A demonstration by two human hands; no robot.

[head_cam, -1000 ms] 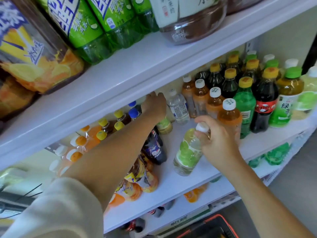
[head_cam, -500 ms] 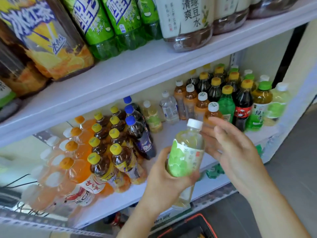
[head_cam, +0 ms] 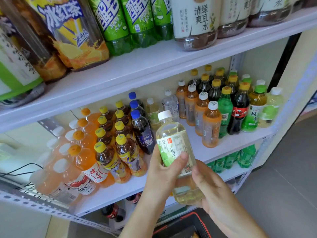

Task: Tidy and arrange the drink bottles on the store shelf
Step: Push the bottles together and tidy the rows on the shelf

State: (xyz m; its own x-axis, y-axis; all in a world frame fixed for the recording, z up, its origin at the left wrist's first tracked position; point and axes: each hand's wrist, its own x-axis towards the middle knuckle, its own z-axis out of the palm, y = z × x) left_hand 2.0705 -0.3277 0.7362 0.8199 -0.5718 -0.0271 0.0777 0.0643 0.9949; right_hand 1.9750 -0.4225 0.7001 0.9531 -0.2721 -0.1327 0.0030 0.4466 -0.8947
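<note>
I hold a pale yellow-green tea bottle (head_cam: 176, 145) with a white cap and green-and-white label upright in front of the middle shelf (head_cam: 228, 143). My left hand (head_cam: 163, 170) grips its middle, thumb across the label. My right hand (head_cam: 211, 188) cups its base from the right. On the shelf behind stand rows of bottles: orange drinks (head_cam: 82, 152) at left, yellow-capped iced tea (head_cam: 106, 152), blue-capped cola (head_cam: 142, 129), and two similar pale bottles (head_cam: 152, 110) at the back.
Orange-labelled tea bottles (head_cam: 211, 126), dark cola (head_cam: 240, 112) and green bottles (head_cam: 255, 109) fill the shelf's right end. Large bottles (head_cam: 195, 23) stand on the upper shelf. Green bottles (head_cam: 247, 155) sit on the lower shelf. A black crate with red rim (head_cam: 185, 227) is below.
The pale bottle came off the shelf and toward me; my left hand left the back of the shelf and took its middle, my right hand dropped from the cap to its base.
</note>
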